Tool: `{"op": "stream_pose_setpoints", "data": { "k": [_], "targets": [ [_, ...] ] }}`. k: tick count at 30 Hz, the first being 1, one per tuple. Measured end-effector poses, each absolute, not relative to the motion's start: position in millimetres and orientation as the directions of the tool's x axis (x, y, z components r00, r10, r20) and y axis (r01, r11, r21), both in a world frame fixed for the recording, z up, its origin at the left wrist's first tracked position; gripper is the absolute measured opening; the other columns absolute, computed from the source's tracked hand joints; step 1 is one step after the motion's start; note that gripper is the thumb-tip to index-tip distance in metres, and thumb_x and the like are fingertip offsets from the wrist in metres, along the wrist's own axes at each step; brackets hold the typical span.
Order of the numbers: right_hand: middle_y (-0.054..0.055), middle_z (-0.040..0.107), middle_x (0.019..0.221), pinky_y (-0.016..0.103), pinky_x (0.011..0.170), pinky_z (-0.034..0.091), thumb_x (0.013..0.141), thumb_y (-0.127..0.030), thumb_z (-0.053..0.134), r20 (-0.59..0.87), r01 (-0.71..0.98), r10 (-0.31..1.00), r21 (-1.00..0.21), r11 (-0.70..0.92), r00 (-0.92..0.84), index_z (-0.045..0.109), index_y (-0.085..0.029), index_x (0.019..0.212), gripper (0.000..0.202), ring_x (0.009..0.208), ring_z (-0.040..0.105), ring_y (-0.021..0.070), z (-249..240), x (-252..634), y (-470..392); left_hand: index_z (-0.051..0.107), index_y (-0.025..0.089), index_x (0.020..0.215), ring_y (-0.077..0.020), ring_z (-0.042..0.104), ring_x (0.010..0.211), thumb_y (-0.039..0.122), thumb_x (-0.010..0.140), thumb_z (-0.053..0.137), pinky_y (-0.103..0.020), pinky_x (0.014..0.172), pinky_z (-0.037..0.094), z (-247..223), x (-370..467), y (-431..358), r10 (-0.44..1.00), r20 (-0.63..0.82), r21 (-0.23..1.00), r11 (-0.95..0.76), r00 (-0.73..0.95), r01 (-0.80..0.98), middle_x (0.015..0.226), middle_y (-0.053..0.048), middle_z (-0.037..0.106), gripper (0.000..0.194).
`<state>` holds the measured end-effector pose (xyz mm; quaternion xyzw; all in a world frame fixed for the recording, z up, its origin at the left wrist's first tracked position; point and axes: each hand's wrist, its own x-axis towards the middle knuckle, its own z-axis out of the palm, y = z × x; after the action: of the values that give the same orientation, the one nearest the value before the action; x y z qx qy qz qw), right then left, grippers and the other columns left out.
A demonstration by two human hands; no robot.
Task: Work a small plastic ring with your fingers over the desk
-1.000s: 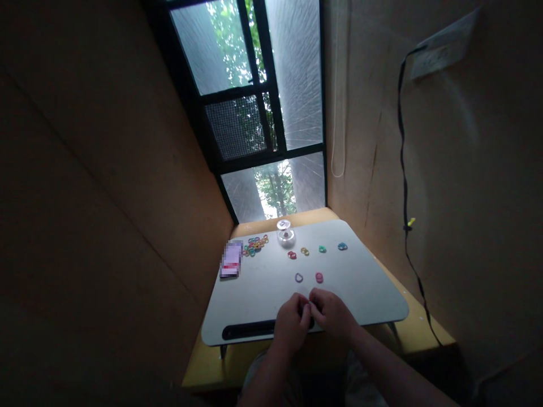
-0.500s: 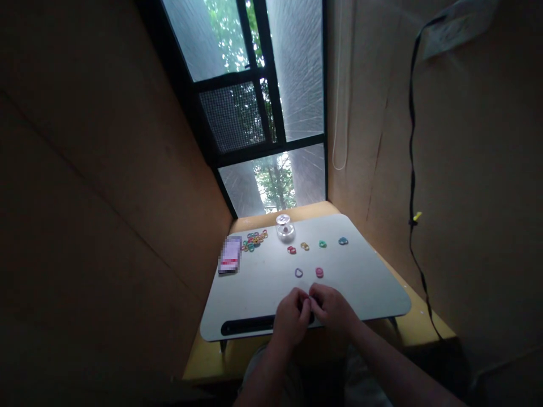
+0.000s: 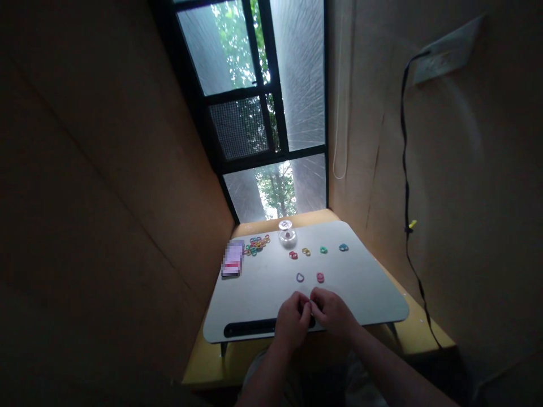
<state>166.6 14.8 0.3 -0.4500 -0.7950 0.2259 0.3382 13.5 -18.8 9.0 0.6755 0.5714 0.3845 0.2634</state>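
My left hand [image 3: 293,317] and my right hand [image 3: 332,310] meet at the fingertips above the front edge of the white table [image 3: 263,294]. Both are closed in a pinch; what they hold between them is too small to make out. Just beyond lie a pale purple ring [image 3: 300,277] and a pink ring bundle [image 3: 320,277]. Farther back, a row holds red rings [image 3: 293,255], yellow rings [image 3: 306,252], green rings [image 3: 323,250] and blue rings [image 3: 343,247]. A mixed pile of coloured rings [image 3: 257,245] sits at the back left.
A clear round container [image 3: 287,235] stands at the table's back. At the left edge lies a blurred phone-like object [image 3: 233,259]. A black slot [image 3: 250,328] runs along the front edge. A black cord [image 3: 406,186] hangs on the right wall.
The view has shifted slightly, so the table and window appear a little lower. Both hands keep their pinch together, with hardly any movement.
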Motion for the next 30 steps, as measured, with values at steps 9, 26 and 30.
{"op": "stream_pose_setpoints", "data": {
  "k": [9, 26, 30],
  "targets": [
    [-0.002, 0.054, 0.064, 0.025, 0.058, 0.03, 0.081, -0.021, 0.05, 0.347, 0.56, 0.864, -0.66, 0.501, -0.365, 0.05, -0.02, 0.07, 0.012, 0.06, 0.047, 0.013, -2.1, 166.4, 15.2, 0.057, 0.019, 0.081, -0.0139, 0.054, 0.067, 0.025, 0.087, 0.05, -0.025, 0.063, 0.036, 5.1, 12.7, -18.5, 0.972, 0.232, 0.786, -0.212, 0.042, 0.581, 0.072, 0.0, 0.061, 0.011],
    [-0.002, 0.054, 0.063, 0.024, 0.056, 0.029, 0.081, -0.02, 0.05, 0.346, 0.553, 0.867, -0.67, 0.496, -0.358, 0.05, -0.02, 0.07, 0.01, 0.059, 0.047, 0.0125, -0.9, 166.0, 15.9, 0.057, 0.019, 0.081, -0.0139, 0.054, 0.067, 0.026, 0.087, 0.05, -0.025, 0.063, 0.036, 6.3, 13.6, -17.3, 0.973, 0.227, 0.79, -0.21, 0.044, 0.575, 0.072, 0.0, 0.061, 0.011],
    [-0.002, 0.055, 0.064, 0.024, 0.057, 0.03, 0.08, -0.02, 0.05, 0.348, 0.555, 0.865, -0.665, 0.5, -0.361, 0.05, -0.02, 0.071, 0.01, 0.06, 0.047, 0.0128, -0.5, 166.2, 15.7, 0.058, 0.019, 0.082, -0.0142, 0.055, 0.068, 0.025, 0.087, 0.05, -0.026, 0.064, 0.037, 8.2, 13.9, -18.8, 0.972, 0.23, 0.78, -0.211, 0.043, 0.589, 0.074, 0.0, 0.062, 0.012]
  ]
}}
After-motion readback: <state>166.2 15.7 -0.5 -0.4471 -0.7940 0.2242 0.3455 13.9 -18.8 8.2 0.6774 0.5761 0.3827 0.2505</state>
